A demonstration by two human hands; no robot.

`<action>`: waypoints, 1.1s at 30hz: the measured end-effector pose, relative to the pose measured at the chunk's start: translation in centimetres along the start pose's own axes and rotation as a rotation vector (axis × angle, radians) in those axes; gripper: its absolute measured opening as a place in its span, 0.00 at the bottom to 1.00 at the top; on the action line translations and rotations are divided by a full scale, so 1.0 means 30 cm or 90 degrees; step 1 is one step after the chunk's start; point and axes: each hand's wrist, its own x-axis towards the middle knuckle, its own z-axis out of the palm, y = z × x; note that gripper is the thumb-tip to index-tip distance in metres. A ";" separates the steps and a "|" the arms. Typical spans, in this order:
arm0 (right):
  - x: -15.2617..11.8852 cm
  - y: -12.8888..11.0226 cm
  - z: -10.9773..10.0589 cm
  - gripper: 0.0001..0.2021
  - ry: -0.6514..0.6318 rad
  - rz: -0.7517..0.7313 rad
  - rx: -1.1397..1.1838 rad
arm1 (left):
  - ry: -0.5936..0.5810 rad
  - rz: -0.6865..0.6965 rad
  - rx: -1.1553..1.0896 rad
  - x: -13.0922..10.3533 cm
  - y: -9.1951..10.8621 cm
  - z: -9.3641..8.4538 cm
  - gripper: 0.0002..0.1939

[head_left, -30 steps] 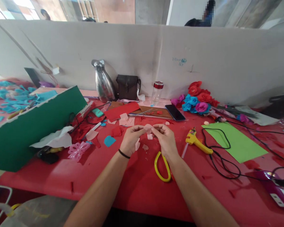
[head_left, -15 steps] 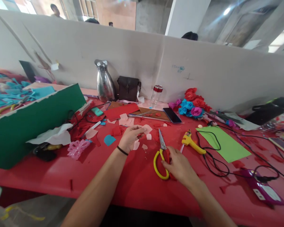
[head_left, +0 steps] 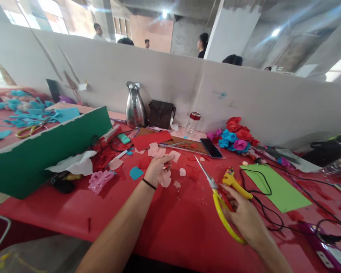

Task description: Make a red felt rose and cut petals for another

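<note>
A raw concrete room (head_left: pixel 187 34) with bright lamps shows above a long, pale, seamed partition (head_left: pixel 159 72). Below it, the desk (head_left: pixel 173 222) has a smooth, faintly glossy red cover strewn with cut paper. A dark green board (head_left: pixel 59 148) with a ragged white upper edge stands at the left; a flat light-green sheet (head_left: pixel 287 191) lies at the right. Along the back are a polished steel jug (head_left: pixel 135 110), ruffled red, blue and magenta flowers (head_left: pixel 235 136) and a dark, leathery-looking bag (head_left: pixel 160 113). The right grip (head_left: pixel 243 214) is wrapped around the looped handles of long-bladed scissors (head_left: pixel 214 185), beside a yellow glue gun (head_left: pixel 237 185). The left grip (head_left: pixel 158 169) is pinched together on a thin pink paper piece (head_left: pixel 175 155), near small pink scraps (head_left: pixel 182 172).
</note>
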 end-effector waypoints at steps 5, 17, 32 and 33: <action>0.084 -0.147 0.031 0.15 -0.116 -0.053 0.229 | 0.011 -0.019 -0.111 0.001 0.061 0.053 0.05; 0.157 -0.125 0.147 0.33 -0.394 -0.063 0.406 | -0.161 0.056 -0.061 0.004 0.054 0.018 0.11; 0.149 -0.081 0.202 0.26 -0.422 -0.067 0.466 | -0.153 0.093 -0.004 -0.010 0.047 0.024 0.17; 0.148 -0.082 0.203 0.25 -0.418 -0.065 0.463 | -0.152 0.095 -0.002 -0.009 0.047 0.024 0.17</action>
